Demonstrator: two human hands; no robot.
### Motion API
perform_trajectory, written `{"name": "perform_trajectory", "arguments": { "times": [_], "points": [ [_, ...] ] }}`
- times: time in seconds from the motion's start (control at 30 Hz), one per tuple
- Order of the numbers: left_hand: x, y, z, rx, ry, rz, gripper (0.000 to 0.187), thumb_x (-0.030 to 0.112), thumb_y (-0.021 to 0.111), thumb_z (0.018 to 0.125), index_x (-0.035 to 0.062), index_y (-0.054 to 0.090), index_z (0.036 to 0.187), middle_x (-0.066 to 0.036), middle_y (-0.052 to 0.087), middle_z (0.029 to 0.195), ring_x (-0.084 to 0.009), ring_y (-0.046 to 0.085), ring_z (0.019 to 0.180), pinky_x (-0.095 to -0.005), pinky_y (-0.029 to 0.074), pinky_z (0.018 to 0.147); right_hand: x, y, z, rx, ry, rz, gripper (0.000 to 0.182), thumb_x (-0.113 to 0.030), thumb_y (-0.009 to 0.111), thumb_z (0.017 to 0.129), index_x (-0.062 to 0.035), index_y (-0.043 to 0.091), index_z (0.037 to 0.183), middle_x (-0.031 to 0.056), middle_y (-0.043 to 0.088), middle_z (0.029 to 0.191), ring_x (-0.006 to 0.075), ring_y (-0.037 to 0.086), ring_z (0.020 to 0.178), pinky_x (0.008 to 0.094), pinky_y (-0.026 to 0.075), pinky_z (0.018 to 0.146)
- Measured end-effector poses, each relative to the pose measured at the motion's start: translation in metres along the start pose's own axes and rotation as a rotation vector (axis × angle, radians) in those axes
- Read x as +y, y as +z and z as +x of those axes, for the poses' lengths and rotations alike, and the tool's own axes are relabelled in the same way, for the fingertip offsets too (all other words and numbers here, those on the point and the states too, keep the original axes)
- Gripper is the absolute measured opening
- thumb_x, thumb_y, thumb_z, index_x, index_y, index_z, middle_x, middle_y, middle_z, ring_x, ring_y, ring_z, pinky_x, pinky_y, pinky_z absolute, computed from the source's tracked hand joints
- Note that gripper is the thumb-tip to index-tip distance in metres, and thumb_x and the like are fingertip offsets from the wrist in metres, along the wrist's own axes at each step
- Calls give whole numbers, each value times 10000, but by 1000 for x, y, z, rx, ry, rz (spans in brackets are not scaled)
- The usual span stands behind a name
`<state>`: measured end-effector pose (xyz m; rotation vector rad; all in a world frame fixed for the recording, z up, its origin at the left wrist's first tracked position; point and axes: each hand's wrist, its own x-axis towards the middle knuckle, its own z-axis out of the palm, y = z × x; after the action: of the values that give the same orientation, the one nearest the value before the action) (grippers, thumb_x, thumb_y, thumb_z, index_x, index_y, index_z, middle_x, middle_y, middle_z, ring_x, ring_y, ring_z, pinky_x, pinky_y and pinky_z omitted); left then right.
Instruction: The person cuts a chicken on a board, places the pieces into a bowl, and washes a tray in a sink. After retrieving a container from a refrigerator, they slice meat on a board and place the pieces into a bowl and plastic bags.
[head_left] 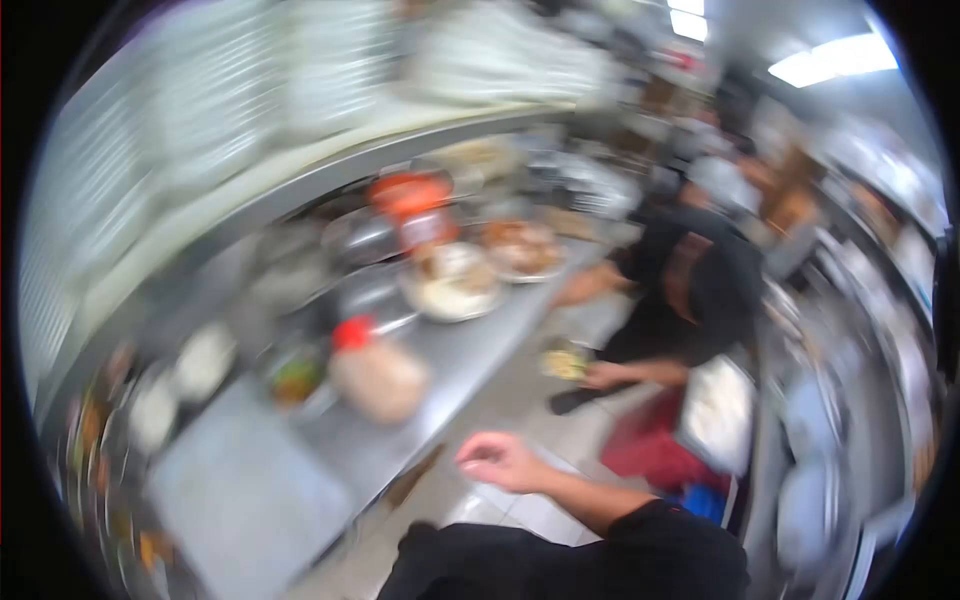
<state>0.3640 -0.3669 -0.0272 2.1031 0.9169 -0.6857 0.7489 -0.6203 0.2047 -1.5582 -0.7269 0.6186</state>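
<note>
Right hand (500,464) appears half-open and empty, left hand is out of view; a careless swing could topple the red-capped bottle (382,380) at ten o'clock.

No lettering, brand or number can be read, as the view is smeared by blur. The co-worker's dark shirt (735,285) bears a reddish patch (688,265) that may or may not be print, and a small red mark (683,60) near the ceiling lights (835,60) is equally unclear. Any label on the red-topped container (380,382) is illegible.
</note>
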Motion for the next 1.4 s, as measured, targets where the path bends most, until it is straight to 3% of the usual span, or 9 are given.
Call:
{"name": "perform_trajectory", "arguments": {
  "times": [0.07, 0.13, 0.2, 0.33, 0.73, 0.93, 1.1, 1.33, 1.4],
  "points": [
    [-64, 68, -15, 87, -52, 103, 586, 546, 448, 962, 55, 647, 1212, -246, 613, 1230, -331, 572, 1198, -464, 427, 1005, -36, 4, 22, -271, -234, 39, 195, -86, 703, 829, -14, 652, 1003, 89, 654, 921, 169, 616, 854, 307, 503, 767],
    [-117, 142, -15, -195, -331, -52, 678, 634, 416, 934, 56, 647, 1202, -211, 611, 1252, -369, 565, 1191, -453, 426, 1010, -56, 15, 45, -467, -395, 37, 262, -175, 699, 786, 10, 640, 961, 122, 642, 884, 232, 613, 804, 344, 497, 732],
    [-67, 145, -90, 174, -488, -167, 614, 587, 518, 882, 29, 703, 1059, -228, 662, 1128, -379, 628, 1069, -467, 488, 930, -50, 18, 52, -528, -393, 140, 378, -363, 675, 826, 4, 609, 884, 129, 592, 837, 213, 568, 729, 338, 475, 655],
    [-63, 144, -161, 183, -797, -346, 508, 498, 585, 862, 80, 689, 1131, -158, 651, 1217, -340, 602, 1149, -464, 471, 971, -59, 57, 50, -728, -448, 325, 548, -523, 712, 821, -1, 559, 890, 129, 528, 817, 180, 529, 680, 273, 448, 568],
    [-245, 17, -447, 703, -1458, -289, 442, 451, 620, 873, 110, 683, 1145, -126, 653, 1216, -309, 572, 1187, -561, 286, 1085, -146, 356, 23, -1137, -722, 218, 430, -385, 704, 838, 17, 589, 942, 92, 539, 833, 165, 524, 704, 269, 429, 609],
    [-362, -23, -534, 508, -1660, -121, 476, 406, 624, 856, 82, 676, 1200, -165, 622, 1283, -334, 489, 1300, -603, 110, 1152, -175, 450, 65, -1042, -946, -93, 319, -238, 710, 728, 4, 627, 919, 83, 576, 863, 134, 522, 684, 252, 418, 597],
    [-450, -19, -586, 324, -1793, 162, 422, 250, 461, 943, 56, 630, 1278, -156, 512, 1426, -354, 320, 1430, -616, -46, 1145, -229, 632, 87, -1063, -1084, -270, 218, -57, 712, 732, -10, 638, 930, 70, 589, 849, 136, 546, 664, 255, 449, 594],
    [-528, 29, -623, 64, -1854, -52, 458, 303, 416, 989, 53, 576, 1338, -161, 479, 1448, -471, 290, 1406, -757, 18, 1070, -293, 884, 60, -1045, -1360, -187, 122, -97, 711, 813, -14, 650, 879, 60, 601, 784, 148, 571, 643, 270, 471, 605],
    [-562, 36, -610, -95, -1928, 22, 403, 289, 485, 957, 87, 649, 1264, -153, 584, 1342, -429, 475, 1291, -752, 208, 1016, -302, 934, 58, -986, -1328, -137, 123, -105, 710, 819, -16, 653, 882, 58, 606, 777, 134, 570, 634, 264, 478, 609]
  ]
}}
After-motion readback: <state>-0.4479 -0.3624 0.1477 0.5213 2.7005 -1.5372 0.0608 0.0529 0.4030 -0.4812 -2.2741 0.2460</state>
